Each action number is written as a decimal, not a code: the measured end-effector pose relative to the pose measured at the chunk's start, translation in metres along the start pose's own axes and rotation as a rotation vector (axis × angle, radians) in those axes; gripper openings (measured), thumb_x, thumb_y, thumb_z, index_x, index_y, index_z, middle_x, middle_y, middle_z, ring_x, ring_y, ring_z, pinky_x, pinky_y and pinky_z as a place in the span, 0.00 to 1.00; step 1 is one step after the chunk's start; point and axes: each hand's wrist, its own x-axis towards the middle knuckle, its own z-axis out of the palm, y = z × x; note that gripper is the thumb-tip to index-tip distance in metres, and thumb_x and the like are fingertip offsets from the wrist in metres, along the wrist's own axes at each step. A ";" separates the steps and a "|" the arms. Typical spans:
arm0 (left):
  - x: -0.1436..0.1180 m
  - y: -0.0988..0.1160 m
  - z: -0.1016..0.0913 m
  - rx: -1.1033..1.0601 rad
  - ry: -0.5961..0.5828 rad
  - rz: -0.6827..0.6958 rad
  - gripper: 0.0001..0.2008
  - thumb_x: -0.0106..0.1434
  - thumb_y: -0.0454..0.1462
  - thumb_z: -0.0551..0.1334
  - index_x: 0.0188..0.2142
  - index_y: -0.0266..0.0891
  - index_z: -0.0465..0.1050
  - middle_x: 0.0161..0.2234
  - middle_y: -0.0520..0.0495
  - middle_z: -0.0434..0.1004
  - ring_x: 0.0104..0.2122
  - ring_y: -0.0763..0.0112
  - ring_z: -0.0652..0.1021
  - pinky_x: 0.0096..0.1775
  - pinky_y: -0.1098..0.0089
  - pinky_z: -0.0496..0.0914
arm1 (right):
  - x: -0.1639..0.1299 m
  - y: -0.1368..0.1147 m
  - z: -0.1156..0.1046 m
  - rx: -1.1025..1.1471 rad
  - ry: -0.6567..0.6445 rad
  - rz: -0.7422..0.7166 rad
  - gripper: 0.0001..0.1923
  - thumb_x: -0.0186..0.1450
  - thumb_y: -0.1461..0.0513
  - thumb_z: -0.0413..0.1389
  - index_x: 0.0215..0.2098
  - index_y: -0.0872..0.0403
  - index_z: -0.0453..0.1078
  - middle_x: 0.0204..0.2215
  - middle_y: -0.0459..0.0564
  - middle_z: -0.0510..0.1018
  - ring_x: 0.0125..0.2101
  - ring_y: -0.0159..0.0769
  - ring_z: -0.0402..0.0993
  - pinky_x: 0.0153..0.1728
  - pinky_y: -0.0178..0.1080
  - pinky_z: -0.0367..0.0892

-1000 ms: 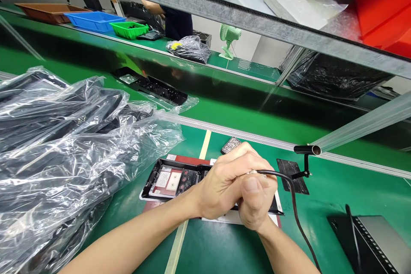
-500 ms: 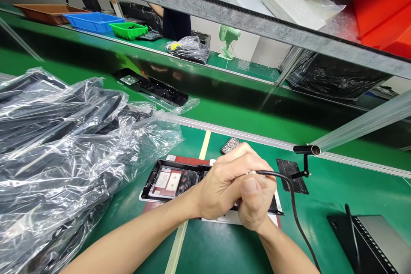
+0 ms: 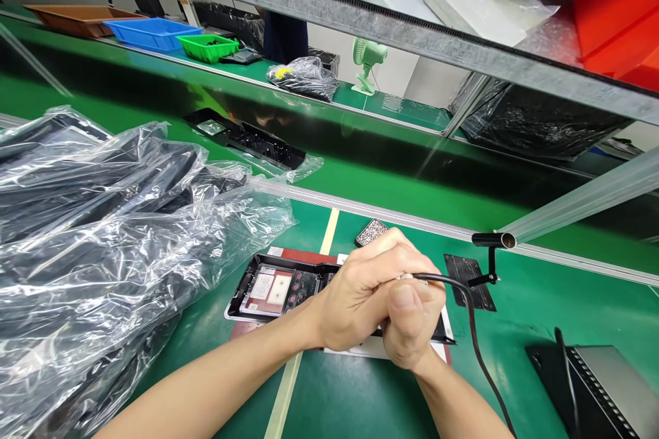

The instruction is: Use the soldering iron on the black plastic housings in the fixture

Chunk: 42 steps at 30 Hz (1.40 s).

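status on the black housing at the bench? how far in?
Done: one black housing lies open side up on the red mat. In hand: both hands, left hand and right hand, are clasped on a corded tool over the housing's right part; the tip is hidden, so the exact step can't be told. Left: a pile of bagged black parts sits unopened on the left.

Two hands, one cable, three trays, perhaps two bags
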 end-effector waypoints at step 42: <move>0.000 0.001 0.000 -0.005 -0.008 -0.008 0.14 0.73 0.41 0.55 0.47 0.37 0.76 0.44 0.40 0.78 0.45 0.61 0.76 0.47 0.58 0.73 | -0.003 0.002 0.001 0.021 0.011 0.007 0.31 0.71 0.47 0.49 0.15 0.50 0.48 0.16 0.39 0.47 0.17 0.28 0.43 0.21 0.39 0.55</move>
